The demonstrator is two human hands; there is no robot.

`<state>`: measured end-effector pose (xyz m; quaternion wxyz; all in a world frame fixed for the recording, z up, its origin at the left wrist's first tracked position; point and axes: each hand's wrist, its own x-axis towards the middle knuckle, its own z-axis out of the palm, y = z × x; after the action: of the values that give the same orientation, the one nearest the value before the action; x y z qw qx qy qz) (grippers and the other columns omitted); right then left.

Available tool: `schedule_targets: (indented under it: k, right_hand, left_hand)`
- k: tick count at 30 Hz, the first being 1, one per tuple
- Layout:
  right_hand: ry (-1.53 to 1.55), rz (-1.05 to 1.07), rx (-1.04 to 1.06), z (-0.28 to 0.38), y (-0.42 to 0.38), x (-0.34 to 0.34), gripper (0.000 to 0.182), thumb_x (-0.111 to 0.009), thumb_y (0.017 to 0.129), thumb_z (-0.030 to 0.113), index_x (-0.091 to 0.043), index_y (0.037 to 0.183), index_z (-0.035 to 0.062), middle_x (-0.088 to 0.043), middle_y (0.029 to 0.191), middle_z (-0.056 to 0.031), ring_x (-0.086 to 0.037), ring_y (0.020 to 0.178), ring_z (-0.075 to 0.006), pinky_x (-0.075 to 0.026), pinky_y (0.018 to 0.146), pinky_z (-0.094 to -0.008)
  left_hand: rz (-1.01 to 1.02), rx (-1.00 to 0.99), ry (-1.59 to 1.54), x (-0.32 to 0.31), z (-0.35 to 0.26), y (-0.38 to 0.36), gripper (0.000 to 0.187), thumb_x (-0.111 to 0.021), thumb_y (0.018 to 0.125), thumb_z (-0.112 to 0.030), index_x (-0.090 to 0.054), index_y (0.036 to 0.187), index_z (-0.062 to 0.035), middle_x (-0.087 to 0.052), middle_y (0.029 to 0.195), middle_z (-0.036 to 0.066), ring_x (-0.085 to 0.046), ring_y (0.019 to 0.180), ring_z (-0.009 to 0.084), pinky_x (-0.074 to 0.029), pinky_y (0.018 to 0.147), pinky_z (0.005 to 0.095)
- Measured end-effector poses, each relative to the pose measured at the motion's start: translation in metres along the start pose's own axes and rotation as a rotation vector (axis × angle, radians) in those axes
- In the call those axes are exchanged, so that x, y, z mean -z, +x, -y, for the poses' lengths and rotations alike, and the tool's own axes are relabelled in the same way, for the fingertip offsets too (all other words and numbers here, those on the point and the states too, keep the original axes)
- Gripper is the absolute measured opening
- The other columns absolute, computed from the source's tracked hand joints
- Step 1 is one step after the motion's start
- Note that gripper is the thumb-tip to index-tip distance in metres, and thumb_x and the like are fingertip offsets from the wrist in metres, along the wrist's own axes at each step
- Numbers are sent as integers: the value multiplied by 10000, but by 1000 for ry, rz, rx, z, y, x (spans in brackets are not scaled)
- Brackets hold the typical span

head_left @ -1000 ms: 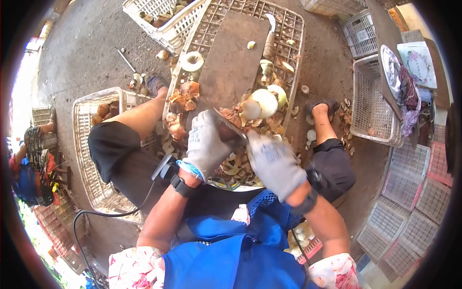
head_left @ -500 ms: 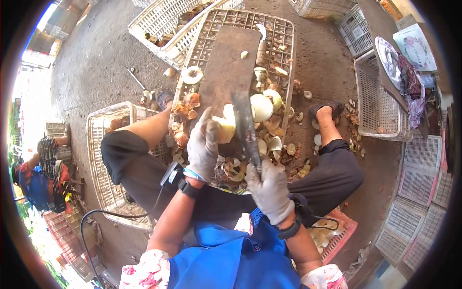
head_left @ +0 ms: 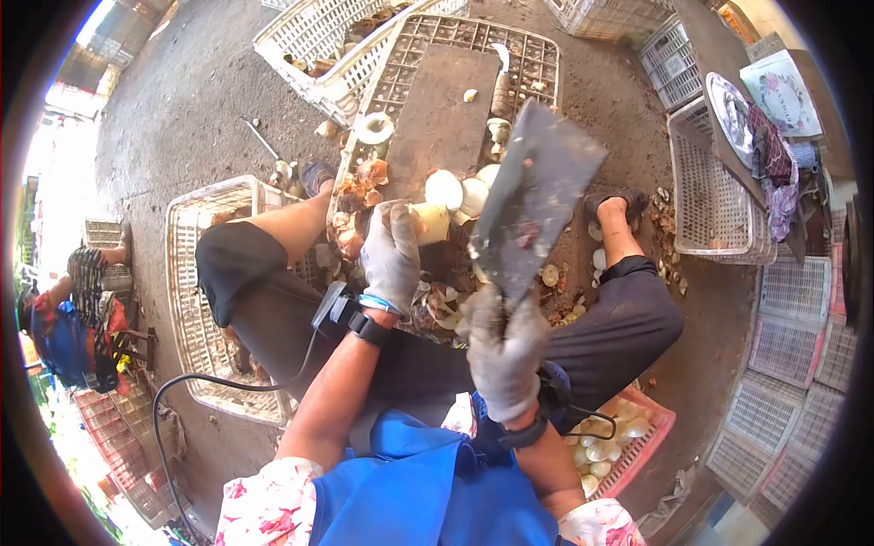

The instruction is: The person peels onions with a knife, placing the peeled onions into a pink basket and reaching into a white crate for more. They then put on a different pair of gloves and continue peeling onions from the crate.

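My left hand, in a grey-white glove, is closed around an onion at the near end of a dark wooden board. Just beyond it, a cut onion piece shows its round white face, with another pale piece close by. My gloved right hand grips the handle of a wide, dark cleaver. Its stained blade is raised to the right of the board, broad side showing, and hides part of the onions behind it.
The board rests on an upturned plastic crate, along with a curved knife, an onion ring and brown skins. A pink crate of peeled onions is at my right. White crates stand around; another person sits far left.
The cleaver has swung right, away from the onion, and turned from nearly edge-on to broadside. Round white cut faces now show on the board. My left hand has shifted slightly right.
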<state>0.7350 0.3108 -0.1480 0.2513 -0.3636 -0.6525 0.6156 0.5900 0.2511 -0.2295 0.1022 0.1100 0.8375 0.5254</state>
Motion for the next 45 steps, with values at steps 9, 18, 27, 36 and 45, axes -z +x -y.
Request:
schedule_targets:
  k: [9,18,27,36,45]
  right_hand:
    - [-575,280,44,-51,17,-21,351,-546,990,364,-613,1131,50,-679,772,-235,-671,749,-440,-515,652,-526]
    - [-471,293,96,-39,16,-23,223,-574,948,154,-603,1108,1,-672,841,-240,-659,801,-437,-517,693,-491]
    - [-511,354,83,-45,22,-16,308,-545,989,322,-598,1120,48,-671,752,-245,-668,736,-446,-510,627,-527]
    - [-490,388,36,-50,25,-14,302,-549,989,312,-582,1107,36,-671,783,-262,-666,780,-452,-507,668,-529]
    - [-398,352,59,-63,26,-10,292,-609,952,275,-624,1086,16,-683,825,-235,-671,807,-422,-513,693,-482]
  left_hand:
    - [8,20,-18,0,13,3,442,-432,1050,-439,-604,1178,-52,-686,826,104,-682,790,252,-528,761,369]
    - [-40,-516,284,31,-19,-1,421,-546,976,-215,-548,1366,-55,-561,1366,208,-579,1195,380,-483,993,423]
    - [173,-486,366,17,-4,-5,588,-579,928,-126,-365,1459,9,-413,1465,272,-451,1297,455,-413,1072,470]
    - [155,-477,442,8,3,1,620,-603,870,-96,-372,1435,17,-450,1412,276,-488,1228,458,-432,1043,477]
    - [127,-257,182,15,-3,-7,558,-597,829,3,-489,1375,-38,-621,1264,191,-632,1116,352,-513,949,401]
